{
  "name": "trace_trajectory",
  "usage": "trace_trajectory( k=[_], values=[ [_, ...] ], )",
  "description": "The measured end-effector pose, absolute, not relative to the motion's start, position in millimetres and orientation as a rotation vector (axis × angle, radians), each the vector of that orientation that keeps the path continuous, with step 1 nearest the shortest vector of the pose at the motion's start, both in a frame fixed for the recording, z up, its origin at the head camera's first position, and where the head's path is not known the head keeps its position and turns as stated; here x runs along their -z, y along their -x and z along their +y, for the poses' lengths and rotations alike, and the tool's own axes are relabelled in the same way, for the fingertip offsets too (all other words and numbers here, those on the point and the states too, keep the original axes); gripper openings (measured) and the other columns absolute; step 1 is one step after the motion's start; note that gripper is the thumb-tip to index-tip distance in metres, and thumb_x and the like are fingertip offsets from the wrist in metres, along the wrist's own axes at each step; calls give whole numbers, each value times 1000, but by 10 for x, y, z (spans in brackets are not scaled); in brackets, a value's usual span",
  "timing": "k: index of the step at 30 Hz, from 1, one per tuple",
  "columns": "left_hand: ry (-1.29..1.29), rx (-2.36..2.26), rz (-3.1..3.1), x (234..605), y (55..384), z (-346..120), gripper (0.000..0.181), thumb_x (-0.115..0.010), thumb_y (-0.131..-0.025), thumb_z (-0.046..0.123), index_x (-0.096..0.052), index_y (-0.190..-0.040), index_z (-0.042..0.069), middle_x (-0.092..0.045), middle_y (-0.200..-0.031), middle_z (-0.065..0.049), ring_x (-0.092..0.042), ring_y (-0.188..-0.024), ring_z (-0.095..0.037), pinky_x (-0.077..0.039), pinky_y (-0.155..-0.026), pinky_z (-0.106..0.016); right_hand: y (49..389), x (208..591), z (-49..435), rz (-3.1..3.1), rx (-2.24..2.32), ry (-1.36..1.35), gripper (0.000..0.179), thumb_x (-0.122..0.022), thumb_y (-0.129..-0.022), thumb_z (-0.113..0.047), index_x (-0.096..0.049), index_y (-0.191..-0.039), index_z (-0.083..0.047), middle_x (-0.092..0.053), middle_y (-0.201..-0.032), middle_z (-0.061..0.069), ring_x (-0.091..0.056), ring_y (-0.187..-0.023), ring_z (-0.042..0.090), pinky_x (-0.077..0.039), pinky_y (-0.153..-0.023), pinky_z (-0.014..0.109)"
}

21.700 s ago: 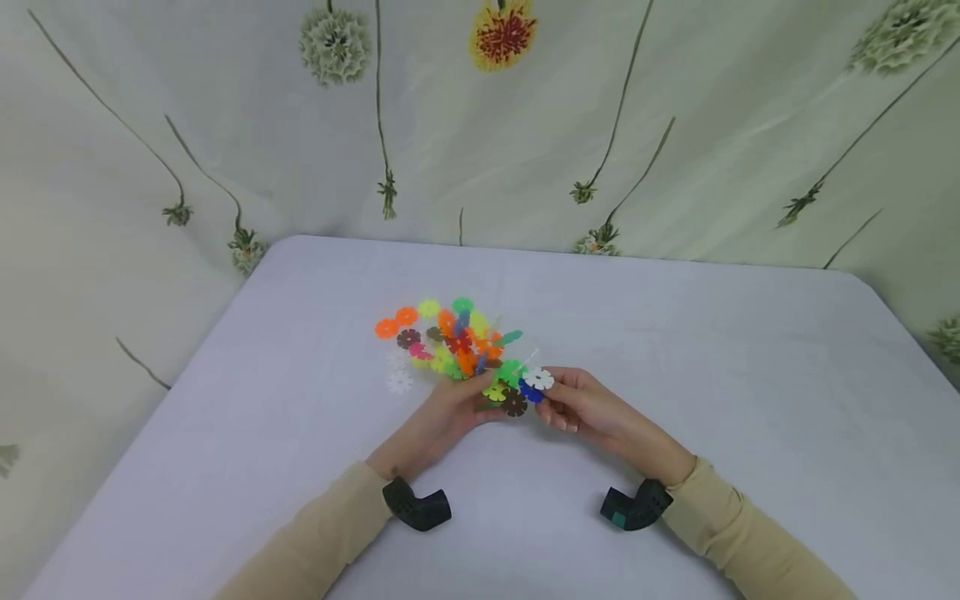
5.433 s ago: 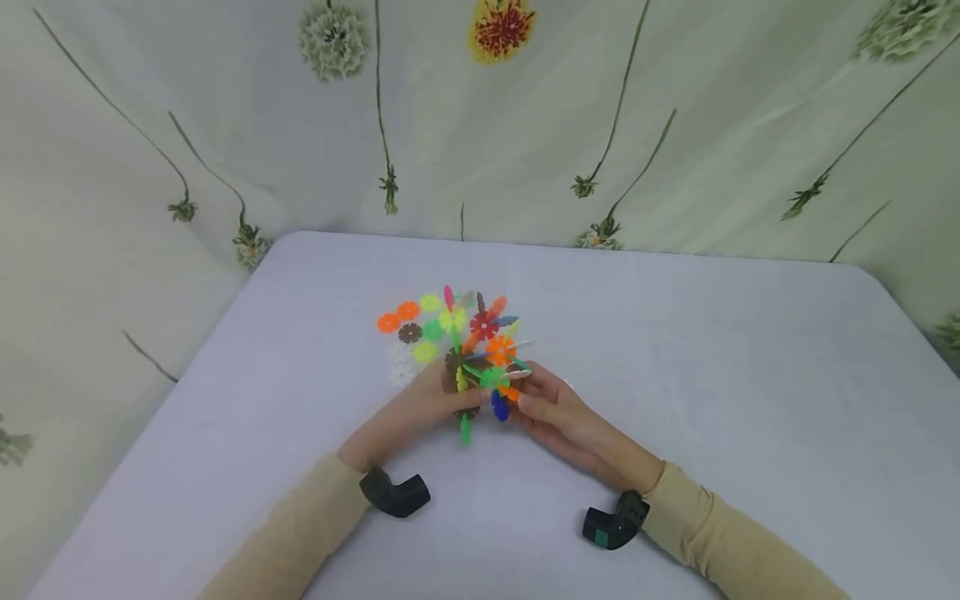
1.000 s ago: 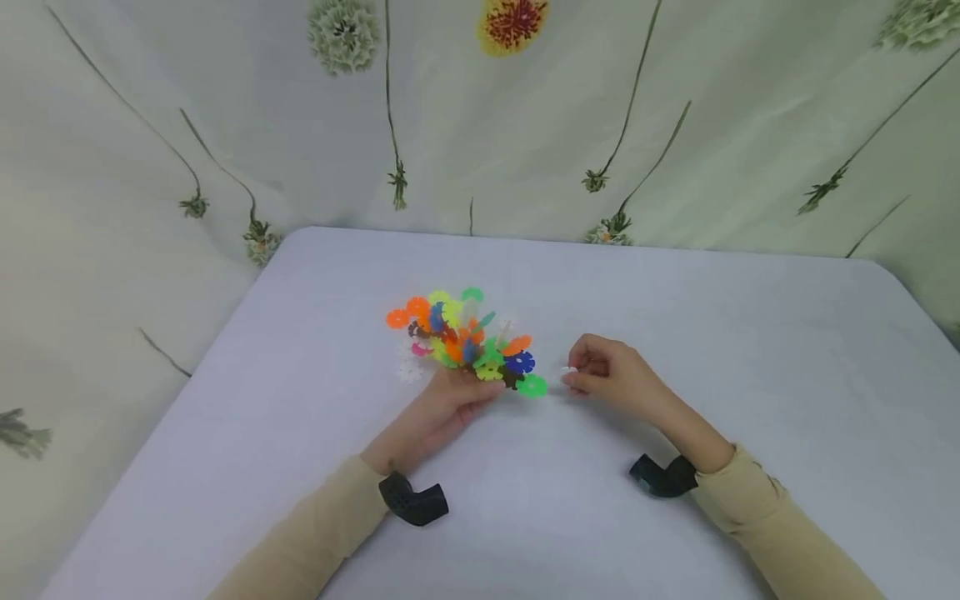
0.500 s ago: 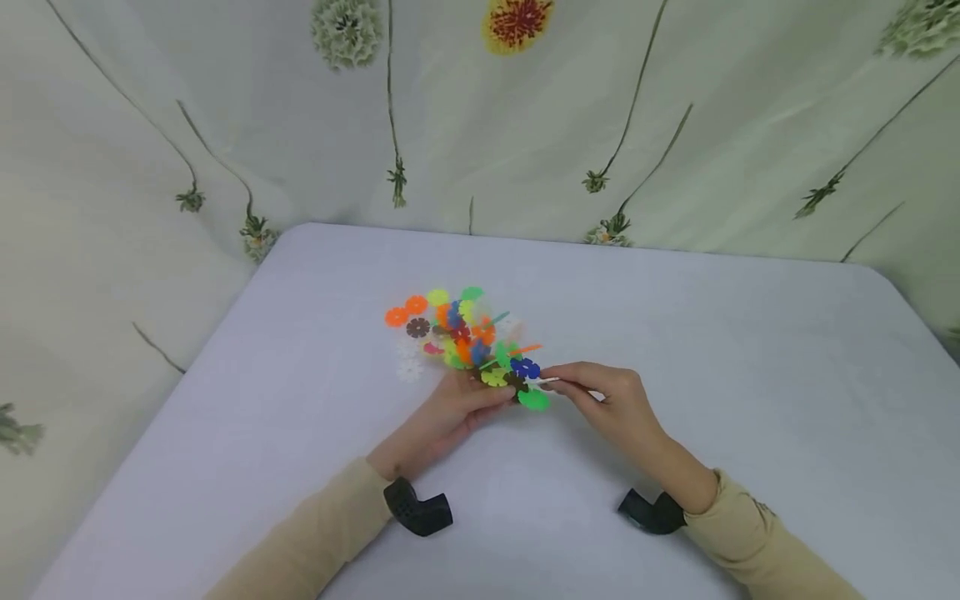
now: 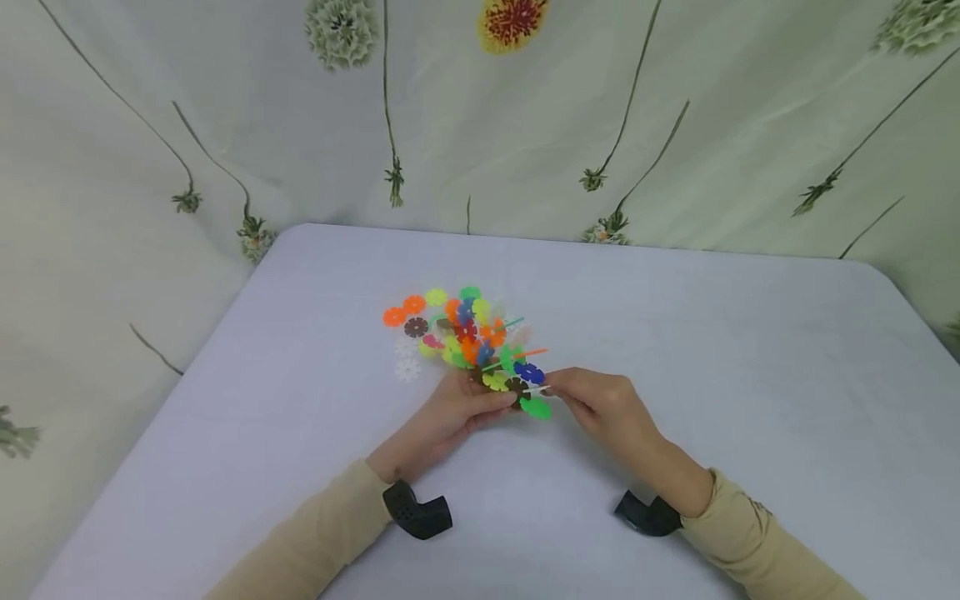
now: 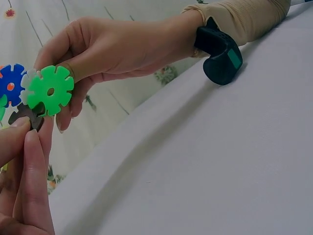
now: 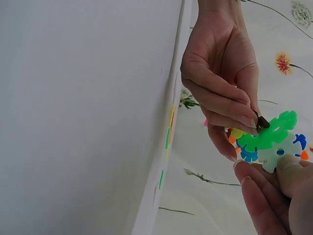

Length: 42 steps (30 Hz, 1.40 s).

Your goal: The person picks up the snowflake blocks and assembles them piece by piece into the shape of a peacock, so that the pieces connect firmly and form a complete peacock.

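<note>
My left hand (image 5: 453, 408) holds a branching cluster of interlocking plastic snowflake discs, gripping it by a brown disc (image 6: 29, 117) between thumb and fingers. The cluster mixes orange, blue, yellow, red and green discs. My right hand (image 5: 611, 408) pinches a white disc (image 7: 276, 156) by its edge, at the cluster's near right end. That white disc sits right beside the brown disc and a bright green disc (image 6: 53, 90). A blue disc (image 5: 528, 372) stands just above it in the head view. The slots where white and brown meet are partly hidden by fingers and the green disc.
Loose discs lie on the pale table (image 5: 712, 375) behind and left of the cluster: two orange discs (image 5: 403, 311), a yellow disc (image 5: 436, 297), a brown disc (image 5: 416, 327) and several white discs (image 5: 407, 369). A flower-printed cloth (image 5: 525, 125) hangs behind the table.
A second ago my right hand held the white disc apart, to the right; it has moved left to the cluster. Earlier the cluster was turned differently, with both hands on it.
</note>
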State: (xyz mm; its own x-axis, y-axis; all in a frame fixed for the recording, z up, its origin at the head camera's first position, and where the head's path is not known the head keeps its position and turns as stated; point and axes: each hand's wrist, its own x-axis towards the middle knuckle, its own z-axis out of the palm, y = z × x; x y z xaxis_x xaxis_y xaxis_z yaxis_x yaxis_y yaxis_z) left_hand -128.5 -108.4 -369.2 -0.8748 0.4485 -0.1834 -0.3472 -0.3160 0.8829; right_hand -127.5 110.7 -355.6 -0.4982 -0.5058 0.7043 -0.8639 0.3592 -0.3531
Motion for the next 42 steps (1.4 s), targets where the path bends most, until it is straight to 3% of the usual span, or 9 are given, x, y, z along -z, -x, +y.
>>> trace_trajectory(
  k=[5,13,23,32,38,42],
  values=[
    [-127,-2195,1455,3699,1287,-1115,62,-59,-88,-7,-33,-141,11,-61,-116,-14,-63,-97,-26,-49,-83,-34,1250,3536,1074,-2129,-835,-1228,37,-72,-60,23,-66,-90,2,-69,-84,10,-68,-74,22,-54,-65,27],
    [-111,-2134,1546,3709,1281,-1121,47,-60,-88,-4,-38,-130,-4,-63,-104,-16,-65,-90,-28,-51,-81,-33,1248,3542,1059,-2157,-774,-1271,40,-72,-60,23,-66,-92,-1,-68,-87,8,-67,-78,21,-54,-66,28],
    [-196,-2189,1572,3738,1281,-1148,59,-68,-85,5,-36,-134,7,-58,-120,-16,-61,-98,-26,-47,-88,-38,1255,3535,1054,-2231,-1021,-1174,29,-78,-68,5,-70,-95,-1,-70,-89,6,-67,-81,17,-53,-69,24],
    [-210,-2123,1799,3755,1288,-1123,51,-71,-84,9,-45,-127,3,-63,-110,-14,-61,-90,-22,-49,-84,-32,1247,3624,1057,-2486,-1573,-838,24,-70,-83,-4,-67,-106,-2,-69,-88,2,-65,-78,12,-54,-67,26],
    [-235,-2135,1865,3779,1312,-1134,56,-71,-84,11,-42,-132,10,-60,-116,-11,-58,-96,-24,-48,-86,-34,1305,3682,1095,-2484,-1881,-691,21,-61,-90,-2,-62,-109,6,-67,-92,12,-66,-80,19,-54,-70,31],
    [-208,-2155,1834,3808,1366,-1107,52,-71,-84,16,-45,-129,10,-59,-117,-11,-57,-100,-25,-47,-87,-34,1372,3693,1138,-2428,-2154,-559,26,-57,-94,-9,-59,-114,7,-65,-100,18,-65,-89,24,-53,-76,35]
  ],
)
